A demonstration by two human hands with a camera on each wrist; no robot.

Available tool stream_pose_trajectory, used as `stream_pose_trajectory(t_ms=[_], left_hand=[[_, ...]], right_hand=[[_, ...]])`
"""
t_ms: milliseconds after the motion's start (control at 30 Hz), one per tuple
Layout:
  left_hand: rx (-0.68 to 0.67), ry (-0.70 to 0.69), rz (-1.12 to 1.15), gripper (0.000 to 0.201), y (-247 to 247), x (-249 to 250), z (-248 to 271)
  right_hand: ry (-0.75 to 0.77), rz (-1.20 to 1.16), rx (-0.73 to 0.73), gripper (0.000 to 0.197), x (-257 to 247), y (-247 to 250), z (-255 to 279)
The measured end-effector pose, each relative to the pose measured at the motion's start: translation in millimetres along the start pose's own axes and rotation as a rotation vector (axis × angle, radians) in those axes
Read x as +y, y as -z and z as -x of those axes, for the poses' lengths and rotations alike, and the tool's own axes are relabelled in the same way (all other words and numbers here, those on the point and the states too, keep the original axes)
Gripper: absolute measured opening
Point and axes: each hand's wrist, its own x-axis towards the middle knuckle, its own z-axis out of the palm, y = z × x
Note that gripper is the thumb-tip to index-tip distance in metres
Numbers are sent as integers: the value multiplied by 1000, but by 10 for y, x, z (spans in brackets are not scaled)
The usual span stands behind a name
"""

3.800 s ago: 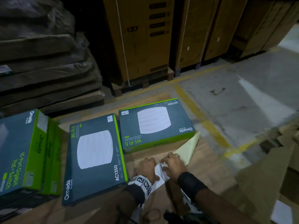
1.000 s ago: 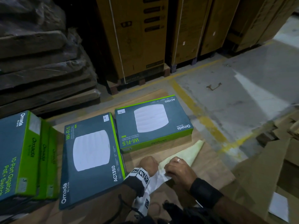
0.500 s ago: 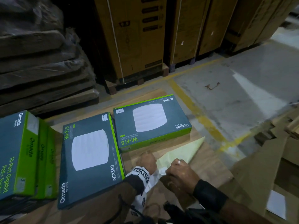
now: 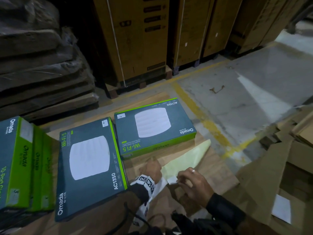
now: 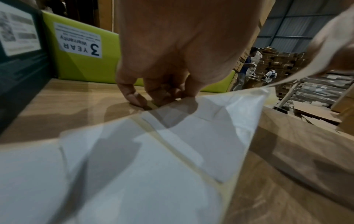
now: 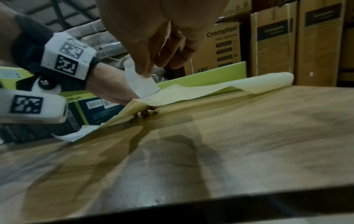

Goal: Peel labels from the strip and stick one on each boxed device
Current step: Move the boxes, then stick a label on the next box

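Note:
Two dark Omada AC1350 boxes lie flat on the wooden table: a near one [image 4: 89,167] and a far one [image 4: 154,126], each with a small white label at a corner. In front of them lies the yellowish label strip [image 4: 186,158]. My left hand [image 4: 152,167] pins and grips the strip's near part [image 5: 153,159] with curled fingers [image 5: 132,94]. Just to its right, my right hand [image 4: 179,179] pinches a white label [image 6: 141,81] that is lifted partly off the backing [image 6: 191,91].
Green Omada switch boxes [image 4: 15,163] stand on edge at the table's left. Flattened cardboard [image 4: 271,167] lies to the right, off the table edge. Tall brown cartons [image 4: 135,39] line the back, with concrete floor and yellow lines between.
My right hand has gone from working at the strip's surface to pulling a white label up off the backing. My left hand still holds the strip in place.

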Motion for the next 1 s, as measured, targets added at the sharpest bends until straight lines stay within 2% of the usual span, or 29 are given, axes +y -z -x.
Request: stream_pose_trajectory(t_ms=[167,233,333,467,667,800,867,1000], left_hand=[[246,-114,154,16,115,23,195],[195,-242,254,20,79,44,273],[79,-377,280,28,-36,77,367],[30,-375,189,32,-183,76,395],[66,-395,-49,26,-225,100,438],[58,-385,-148,47,-288,67,457],[67,-391,-174,37,-284,67,455],[58,-390,-169,45,-264,64,462]], right_hand=[[-226,-99,123,46,33,-12,-44],[-306,-126,132,52,53,-47,-55],[-318,-113,103,49,70,-103,-72],[-333,-99,43,54,49,-103,-61],[-393,-56,-51,49,38,-61,32],[-368,-46,-65,54,-24,14,68],[-342,-50,-57,57,-57,42,85],[-293,-38,-46,67,-107,73,132]])
